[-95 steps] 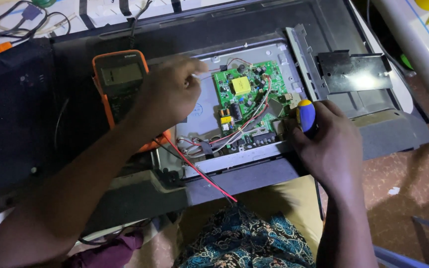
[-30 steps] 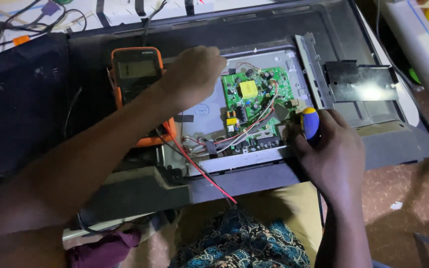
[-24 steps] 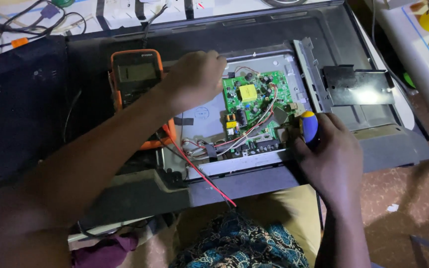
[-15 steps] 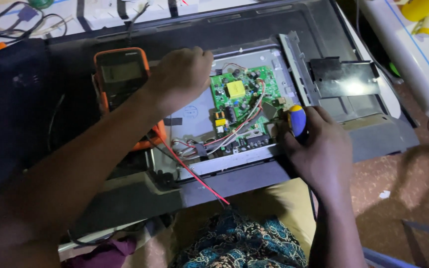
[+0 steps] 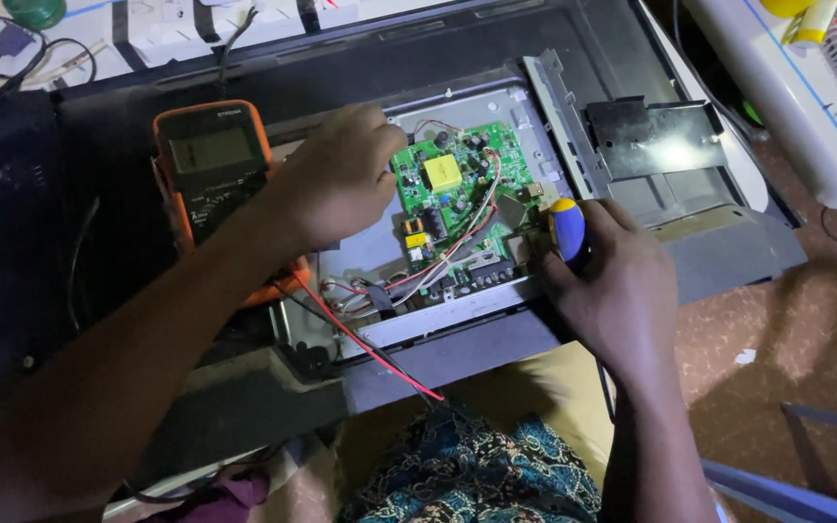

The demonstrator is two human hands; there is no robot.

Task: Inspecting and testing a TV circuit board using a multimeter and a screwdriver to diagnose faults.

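Circuit board [image 5: 452, 208] between hands; left hand [image 5: 341, 174] pinched at its edge, right hand [image 5: 612, 281] gripping screwdriver [image 5: 567, 229].

Green circuit board [image 5: 457, 203] flat in grey metal tray; blue-yellow screwdriver handle [image 5: 567, 229] upright at its right edge
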